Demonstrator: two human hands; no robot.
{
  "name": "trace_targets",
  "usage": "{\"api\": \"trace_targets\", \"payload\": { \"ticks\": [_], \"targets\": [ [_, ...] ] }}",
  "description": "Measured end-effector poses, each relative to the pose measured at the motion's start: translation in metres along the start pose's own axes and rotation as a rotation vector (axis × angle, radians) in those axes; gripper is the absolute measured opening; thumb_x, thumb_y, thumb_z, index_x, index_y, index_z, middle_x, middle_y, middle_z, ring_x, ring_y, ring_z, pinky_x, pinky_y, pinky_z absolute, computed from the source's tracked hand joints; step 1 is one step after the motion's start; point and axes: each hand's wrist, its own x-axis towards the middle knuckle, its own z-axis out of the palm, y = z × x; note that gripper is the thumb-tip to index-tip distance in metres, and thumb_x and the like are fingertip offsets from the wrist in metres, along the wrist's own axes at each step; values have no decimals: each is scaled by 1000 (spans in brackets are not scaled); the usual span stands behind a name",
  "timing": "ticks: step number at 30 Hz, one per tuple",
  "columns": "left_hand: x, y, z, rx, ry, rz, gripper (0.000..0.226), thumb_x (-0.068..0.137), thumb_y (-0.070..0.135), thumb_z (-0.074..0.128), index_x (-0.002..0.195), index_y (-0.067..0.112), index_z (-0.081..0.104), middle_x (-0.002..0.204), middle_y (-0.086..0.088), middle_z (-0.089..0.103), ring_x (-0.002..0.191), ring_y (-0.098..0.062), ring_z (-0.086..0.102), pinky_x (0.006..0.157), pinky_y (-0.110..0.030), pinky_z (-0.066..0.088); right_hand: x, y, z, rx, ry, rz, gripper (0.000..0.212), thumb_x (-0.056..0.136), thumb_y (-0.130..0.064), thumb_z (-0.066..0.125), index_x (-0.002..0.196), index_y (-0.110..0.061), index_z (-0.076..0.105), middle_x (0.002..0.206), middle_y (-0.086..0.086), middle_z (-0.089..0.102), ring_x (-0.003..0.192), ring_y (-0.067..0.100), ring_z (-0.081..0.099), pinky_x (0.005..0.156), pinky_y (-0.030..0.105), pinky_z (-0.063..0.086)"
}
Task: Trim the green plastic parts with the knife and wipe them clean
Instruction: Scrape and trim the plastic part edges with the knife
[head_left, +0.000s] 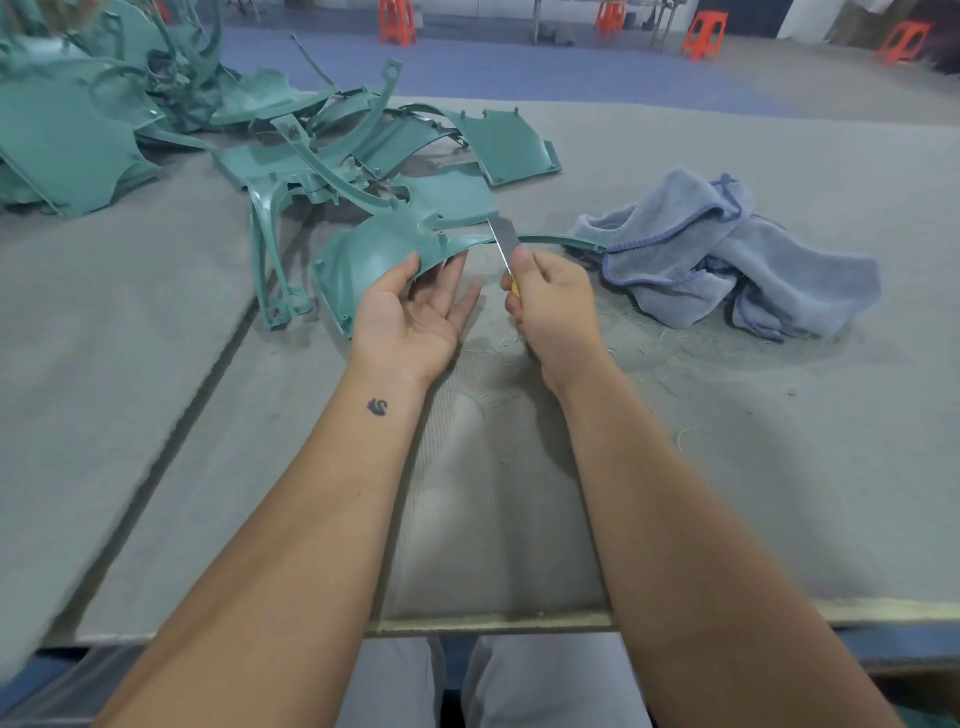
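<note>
Head view. The person sits at a grey felt-covered bench (727, 415). The left hand (415, 312) is palm-up, thumb on the upper face and fingers (457, 267) beneath the near edge of a curved green plastic part (374, 254), pinching and steadying it just above the bench. The right hand (550, 306) is clenched round the yellow handle of the knife (504, 239); the blade points up and away and meets the thin curved rim of the same part, close beside the left fingertips. That rim runs on to the right as a narrow strip towards the blue cloth (727, 260), which lies crumpled on the bench, near the right hand but not touching it. A pile of further green parts (130, 119) lies to the left and behind. Fine shavings (670, 332) are scattered on the felt near the cloth.

Assessment: the trimming step is in hand on this one part; wiping is not yet begun, the cloth being untouched. The next move appears to call for a controlled draw of the blade along the rim, directed away from the left fingers, which sit close to the edge; a slip there is the main hazard. Whether flash remains on the rim cannot be told
</note>
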Motion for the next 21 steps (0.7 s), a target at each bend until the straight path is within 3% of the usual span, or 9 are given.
{"api": "trace_targets", "payload": {
  "ticks": [3, 6, 8, 11, 15, 18, 21],
  "targets": [
    [0, 0, 0, -13, -1, -7, 16, 100, 13, 46, 98, 9, 61, 103, -9, 73, 93, -21, 72, 99, -45, 50, -3, 1, 3, -117, -129, -78, 40, 101, -21, 46, 61, -16, 49, 48, -4, 39, 45, 10, 32, 48, 26, 27],
    [0, 1, 1, -41, -3, -29, 16, 100, 13, 46, 92, 8, 59, 85, -11, 74, 74, -21, 73, 80, -41, 56, -7, -1, 9, -184, -213, -162, 43, 100, -15, 48, 57, -17, 46, 47, -4, 40, 42, 6, 34, 47, 24, 30],
    [-1, 2, 0, -69, -4, -39, 13, 99, 13, 48, 97, 9, 59, 90, -12, 73, 81, -21, 73, 87, -43, 55, -9, -4, 7, -29, -186, -143, 40, 101, -15, 46, 61, -15, 48, 45, -2, 40, 38, 4, 33, 41, 17, 28],
    [-2, 6, -2, -91, -17, -43, 14, 98, 15, 48, 102, 8, 59, 93, -14, 74, 93, -19, 71, 101, -44, 48, -6, -4, 0, 137, -102, -116, 34, 102, -22, 44, 70, -15, 53, 51, 1, 45, 41, 7, 35, 41, 17, 29],
    [-3, 6, 0, -89, -33, -62, 12, 99, 14, 47, 104, 9, 57, 87, -14, 74, 81, -22, 74, 91, -43, 53, -6, 1, 6, -33, -162, -205, 32, 102, -16, 46, 70, -18, 52, 56, 2, 44, 48, 8, 36, 50, 22, 32],
    [-4, 5, 1, -54, -22, -83, 15, 98, 14, 46, 105, 6, 56, 87, -15, 72, 67, -22, 72, 79, -35, 56, -8, 2, 10, -178, -234, -286, 38, 99, -10, 48, 64, -23, 48, 56, -2, 43, 49, 5, 37, 53, 23, 33],
    [-5, 4, 2, 2, -2, -62, 17, 99, 17, 44, 99, 7, 58, 92, -13, 72, 79, -19, 74, 88, -39, 51, -8, -1, 7, -10, -162, -220, 31, 102, -16, 46, 72, -16, 53, 54, 4, 47, 42, 10, 39, 44, 21, 33]
  ]
}}
